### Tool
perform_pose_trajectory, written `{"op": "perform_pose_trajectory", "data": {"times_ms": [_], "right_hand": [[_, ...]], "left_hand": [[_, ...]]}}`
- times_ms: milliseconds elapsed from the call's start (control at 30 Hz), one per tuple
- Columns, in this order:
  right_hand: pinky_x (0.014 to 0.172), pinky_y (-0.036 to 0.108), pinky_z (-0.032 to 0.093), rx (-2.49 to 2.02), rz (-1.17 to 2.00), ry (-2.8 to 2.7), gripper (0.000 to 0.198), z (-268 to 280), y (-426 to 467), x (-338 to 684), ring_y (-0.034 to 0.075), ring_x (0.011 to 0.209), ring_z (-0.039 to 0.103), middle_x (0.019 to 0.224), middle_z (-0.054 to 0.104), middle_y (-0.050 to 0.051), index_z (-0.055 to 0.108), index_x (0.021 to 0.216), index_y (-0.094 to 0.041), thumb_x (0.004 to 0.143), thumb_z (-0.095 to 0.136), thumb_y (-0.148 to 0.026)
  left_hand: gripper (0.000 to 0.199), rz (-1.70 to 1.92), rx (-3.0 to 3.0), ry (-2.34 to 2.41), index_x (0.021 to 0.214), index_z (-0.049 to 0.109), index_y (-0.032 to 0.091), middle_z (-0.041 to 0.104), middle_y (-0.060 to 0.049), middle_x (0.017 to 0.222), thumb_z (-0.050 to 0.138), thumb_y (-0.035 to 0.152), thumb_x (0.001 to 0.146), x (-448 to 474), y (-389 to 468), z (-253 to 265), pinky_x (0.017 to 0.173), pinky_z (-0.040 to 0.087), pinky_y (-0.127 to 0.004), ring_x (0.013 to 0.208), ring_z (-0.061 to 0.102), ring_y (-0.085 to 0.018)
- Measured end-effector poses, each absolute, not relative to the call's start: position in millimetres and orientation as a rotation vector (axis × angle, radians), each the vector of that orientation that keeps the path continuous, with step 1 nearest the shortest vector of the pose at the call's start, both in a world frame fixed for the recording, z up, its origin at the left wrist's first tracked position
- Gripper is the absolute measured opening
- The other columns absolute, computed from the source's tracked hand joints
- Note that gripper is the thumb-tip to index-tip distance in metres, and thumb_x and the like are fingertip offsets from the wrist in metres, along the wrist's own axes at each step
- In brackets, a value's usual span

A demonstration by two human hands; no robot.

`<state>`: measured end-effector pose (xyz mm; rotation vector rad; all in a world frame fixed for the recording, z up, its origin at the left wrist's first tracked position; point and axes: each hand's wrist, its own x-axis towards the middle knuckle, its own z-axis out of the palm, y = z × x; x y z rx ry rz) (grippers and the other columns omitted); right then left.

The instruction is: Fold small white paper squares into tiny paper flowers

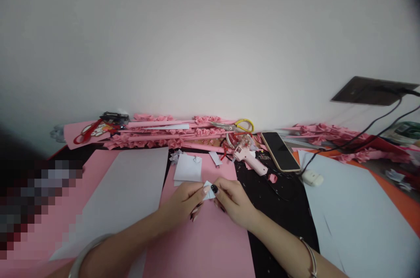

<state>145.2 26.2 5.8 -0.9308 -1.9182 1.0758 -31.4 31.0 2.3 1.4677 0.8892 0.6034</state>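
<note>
Both hands meet over a large pink paper sheet [203, 243] and pinch one small piece of white paper [209, 193] between them. My left hand [187, 197] grips its left side, thumb on top. On the other side my right hand [233, 199] holds it the same way, a dark-nailed thumb pressing the surface. Creases seem to run across the paper, though the fingers hide much of it. Just beyond the hands lies a stack of white paper squares [187, 168], with small folded white paper pieces [176, 156] at its far left corner.
A pink glue gun [251, 160] and a phone [280, 151] lie right of centre. Yellow-handled scissors [243, 125] rest on pink paper flower stems [157, 138] along the wall. White sheets [131, 195] flank both sides. A cable runs from the wall socket [374, 90] to a white plug [312, 177].
</note>
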Motion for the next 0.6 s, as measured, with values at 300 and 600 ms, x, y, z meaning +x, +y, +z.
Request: {"op": "perform_pose_trajectory", "data": {"times_ms": [300,600], "right_hand": [[0.043,0.019,0.031,-0.956,1.067,-1.919,0.030,8.0,24.9,144.6,0.008,0.042,0.040,0.051,0.046,-0.004,0.048,0.068,-0.018,0.093,0.037,-0.031],[0.043,0.018,0.032,-0.962,1.069,-1.911,0.030,5.8,26.0,145.2,0.008,0.041,0.039,0.051,0.045,-0.004,0.047,0.068,-0.018,0.093,0.038,-0.032]], "left_hand": [[0.040,0.625,1.509,0.909,0.059,0.038,0.020,0.038,0.007,0.047,0.036,0.047,0.088,-31.5,29.9,0.4,0.043,0.034,-0.020,0.040,0.037,-0.008],[0.037,0.643,1.465,0.899,0.062,0.045,0.018,0.050,0.004,0.051,0.039,0.044,0.087,-29.2,30.3,4.7,0.042,0.038,-0.020,0.039,0.047,-0.009]]}}
